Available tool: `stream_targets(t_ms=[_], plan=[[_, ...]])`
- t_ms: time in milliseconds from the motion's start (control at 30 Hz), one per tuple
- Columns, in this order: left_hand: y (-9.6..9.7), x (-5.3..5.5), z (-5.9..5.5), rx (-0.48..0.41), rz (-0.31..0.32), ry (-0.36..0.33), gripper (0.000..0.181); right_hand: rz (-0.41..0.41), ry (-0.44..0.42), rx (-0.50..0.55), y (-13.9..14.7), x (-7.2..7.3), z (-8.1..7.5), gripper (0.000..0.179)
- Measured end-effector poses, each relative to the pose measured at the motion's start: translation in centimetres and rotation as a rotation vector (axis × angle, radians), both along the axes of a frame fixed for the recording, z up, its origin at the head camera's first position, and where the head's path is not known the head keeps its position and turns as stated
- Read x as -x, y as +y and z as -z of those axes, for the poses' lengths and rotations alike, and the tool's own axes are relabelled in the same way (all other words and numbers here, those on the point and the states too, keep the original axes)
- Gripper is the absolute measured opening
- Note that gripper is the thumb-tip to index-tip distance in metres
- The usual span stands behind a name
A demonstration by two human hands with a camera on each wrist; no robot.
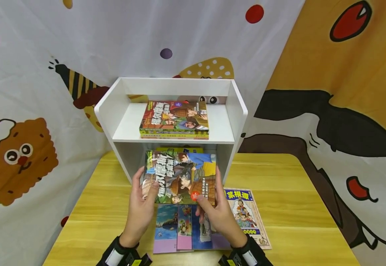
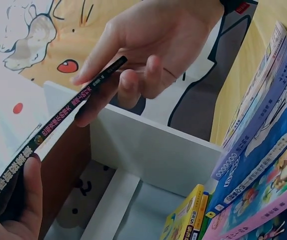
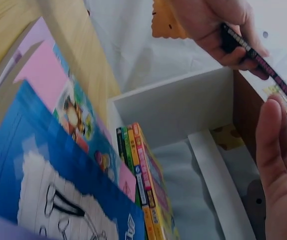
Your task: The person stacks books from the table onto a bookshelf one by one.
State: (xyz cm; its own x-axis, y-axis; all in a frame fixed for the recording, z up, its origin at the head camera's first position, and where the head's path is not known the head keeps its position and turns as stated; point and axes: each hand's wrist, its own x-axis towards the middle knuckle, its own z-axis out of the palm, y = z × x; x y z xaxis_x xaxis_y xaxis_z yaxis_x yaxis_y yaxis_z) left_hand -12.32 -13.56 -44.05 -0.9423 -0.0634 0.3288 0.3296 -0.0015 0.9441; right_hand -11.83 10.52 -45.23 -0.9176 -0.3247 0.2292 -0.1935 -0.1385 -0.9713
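Note:
Both hands hold a thin picture-covered comic book (image 1: 179, 177) in front of the shelf's lower compartment. The left hand (image 1: 141, 207) grips its left edge, thumb on the cover. At the lower right edge the right hand (image 1: 217, 212) pinches it, thumb on the front. Its dark spine (image 2: 58, 117) faces the left wrist camera, and the spine (image 3: 263, 65) also shows in the right wrist view. On the upper shelf lies a small stack of similar books (image 1: 174, 118). Behind the held book, partly hidden, several yellow-edged books (image 3: 143, 180) lie in the lower compartment.
A white two-level shelf (image 1: 239, 111) stands on the wooden table (image 1: 292, 207) against a cartoon-printed cloth (image 1: 140, 37). Below the hands lie overlapping books, including a blue one (image 1: 196, 238) and a pink-edged one (image 1: 184, 242). A comic with a cream cover (image 1: 259, 221) lies to their right.

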Motion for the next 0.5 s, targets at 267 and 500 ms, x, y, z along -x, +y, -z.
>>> stream_targets(t_ms=[267,500], plan=[[-0.7,1.2,1.8,0.054,0.021,0.009,0.072,0.028,-0.114,-0.124,0.8,0.1,-0.4,0.111],[-1.2,-0.4,-1.6,0.275,0.141,-0.095,0.104,0.117,-0.045,-0.297,1.5,0.1,-1.3,0.114]])
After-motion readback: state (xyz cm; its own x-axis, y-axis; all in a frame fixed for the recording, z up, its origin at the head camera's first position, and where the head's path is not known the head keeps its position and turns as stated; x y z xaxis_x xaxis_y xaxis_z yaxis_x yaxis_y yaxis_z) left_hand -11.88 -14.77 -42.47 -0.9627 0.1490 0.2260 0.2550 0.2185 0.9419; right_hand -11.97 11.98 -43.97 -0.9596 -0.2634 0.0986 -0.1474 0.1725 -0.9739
